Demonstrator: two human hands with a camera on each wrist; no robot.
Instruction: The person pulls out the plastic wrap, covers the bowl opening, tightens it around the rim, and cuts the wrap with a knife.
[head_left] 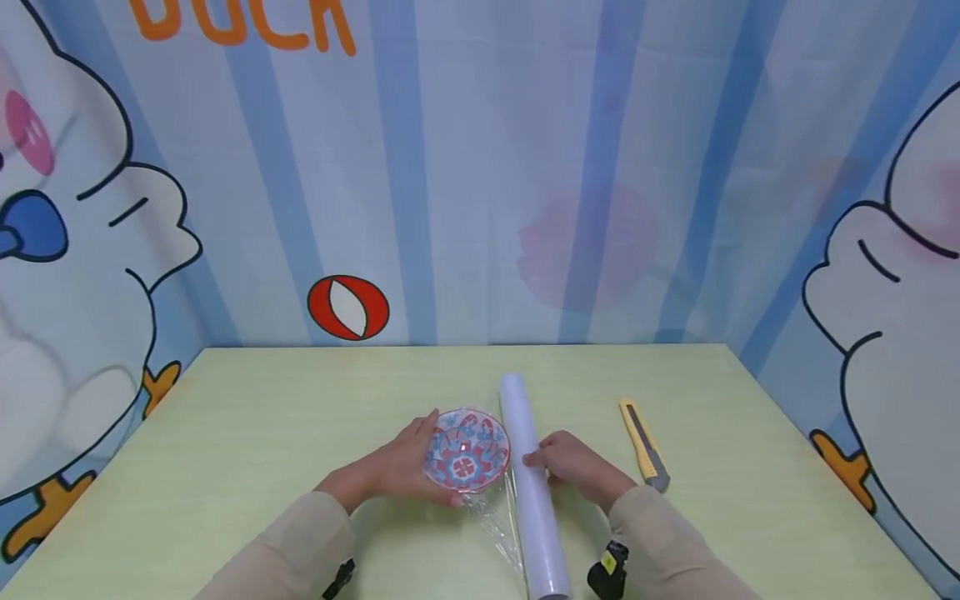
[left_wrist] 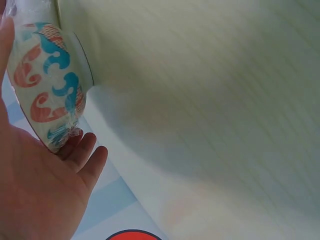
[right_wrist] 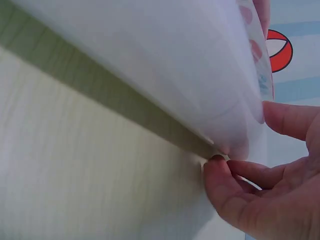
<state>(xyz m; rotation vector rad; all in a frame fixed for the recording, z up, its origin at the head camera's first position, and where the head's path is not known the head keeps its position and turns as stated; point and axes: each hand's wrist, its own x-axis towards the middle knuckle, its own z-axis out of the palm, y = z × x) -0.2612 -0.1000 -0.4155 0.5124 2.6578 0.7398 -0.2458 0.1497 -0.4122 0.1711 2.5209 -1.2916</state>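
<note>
My left hand (head_left: pixel 405 468) holds a patterned bowl (head_left: pixel 467 450) by its side, its decorated inside facing the head camera. Red and blue swirls cover the bowl's outside (left_wrist: pixel 55 80) in the left wrist view, where wrinkled clear film clings to it. Clear plastic film (head_left: pixel 491 525) hangs below the bowl and runs to a long white roll of plastic film (head_left: pixel 538 517). My right hand (head_left: pixel 579 468) grips this roll near its middle. In the right wrist view, the thumb lies on one side of the roll (right_wrist: pixel 165 65) and curled fingers (right_wrist: pixel 225 190) reach beneath it.
A yellow utility knife (head_left: pixel 639 437) lies on the pale table (head_left: pixel 300 400), right of my right hand. Striped blue cloth (head_left: pixel 480 167) with cartoon ducks stands behind the table and along both sides.
</note>
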